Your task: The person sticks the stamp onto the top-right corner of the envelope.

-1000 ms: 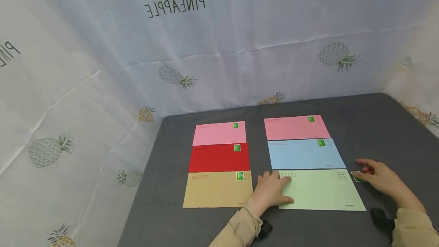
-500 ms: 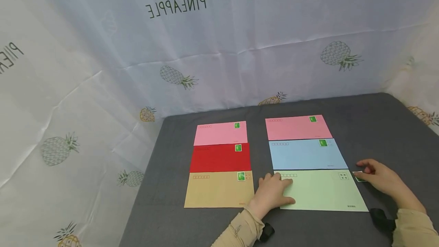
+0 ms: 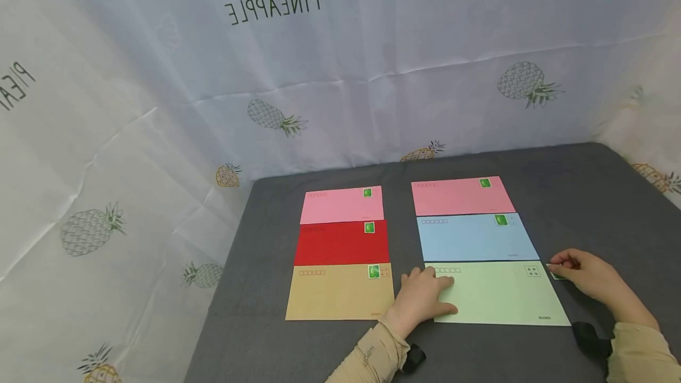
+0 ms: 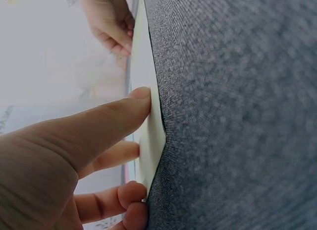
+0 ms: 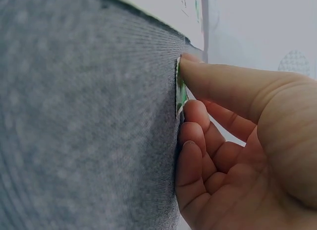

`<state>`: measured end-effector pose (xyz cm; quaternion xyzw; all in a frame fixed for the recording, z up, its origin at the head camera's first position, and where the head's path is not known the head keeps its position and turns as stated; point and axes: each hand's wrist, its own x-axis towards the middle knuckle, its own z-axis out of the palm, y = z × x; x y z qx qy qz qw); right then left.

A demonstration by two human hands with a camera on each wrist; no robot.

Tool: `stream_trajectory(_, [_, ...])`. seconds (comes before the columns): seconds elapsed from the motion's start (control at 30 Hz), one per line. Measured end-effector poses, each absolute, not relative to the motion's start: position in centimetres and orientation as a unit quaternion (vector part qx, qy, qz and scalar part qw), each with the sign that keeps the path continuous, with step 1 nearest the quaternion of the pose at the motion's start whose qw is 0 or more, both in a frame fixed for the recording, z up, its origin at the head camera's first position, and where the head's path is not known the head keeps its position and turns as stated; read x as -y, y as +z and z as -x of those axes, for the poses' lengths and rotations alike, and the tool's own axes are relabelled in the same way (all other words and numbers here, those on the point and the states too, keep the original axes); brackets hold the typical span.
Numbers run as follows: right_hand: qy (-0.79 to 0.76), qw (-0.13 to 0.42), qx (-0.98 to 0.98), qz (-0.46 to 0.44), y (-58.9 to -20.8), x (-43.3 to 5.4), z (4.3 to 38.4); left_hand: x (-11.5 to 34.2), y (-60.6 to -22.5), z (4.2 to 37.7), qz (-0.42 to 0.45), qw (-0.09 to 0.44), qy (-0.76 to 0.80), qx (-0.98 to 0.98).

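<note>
A light green envelope (image 3: 497, 295) lies flat on the dark grey table, with a small printed box at its upper right. My left hand (image 3: 417, 301) rests spread on its left end; in the left wrist view the thumb (image 4: 131, 111) presses near the envelope's edge. Just right of this envelope, my right hand (image 3: 587, 275) pinches a small green stamp with a white border (image 5: 181, 88) close to the cloth. The thumb is at one end of the stamp and the curled fingers at the other, hiding much of it from the head view.
Above the green envelope lie a blue envelope (image 3: 473, 241) and a pink one (image 3: 457, 198), both stamped. The left column has stamped pink (image 3: 335, 207), red (image 3: 335, 246) and tan (image 3: 335, 297) envelopes. A white pineapple-print curtain (image 3: 372, 105) hangs behind the table (image 3: 245, 276).
My right index finger has drawn in toward the thumb, closing on the stamp. The left hand stays in place on the green envelope.
</note>
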<state>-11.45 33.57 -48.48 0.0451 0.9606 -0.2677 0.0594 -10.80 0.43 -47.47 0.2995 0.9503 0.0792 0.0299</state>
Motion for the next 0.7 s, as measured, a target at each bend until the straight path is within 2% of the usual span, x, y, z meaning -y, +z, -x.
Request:
stream_trajectory(0.33, [-0.265, 0.06, -0.961, -0.045, -48.53, -33.26, 11.42, -0.27, -47.55, 10.69, -0.298, 0.026, 0.078, -0.951])
stream_trajectory(0.57, [-0.264, 0.035, -0.964, -0.022, -48.46, -33.44, 11.31, -0.21, -47.47, 10.72, -0.297, 0.03, 0.085, -0.951])
stream_trajectory(0.7, [-0.27, 0.05, -0.96, -0.045, -48.19, -33.72, 11.25, -0.23, -47.4, 10.74, -0.295, 0.033, 0.091, -0.951])
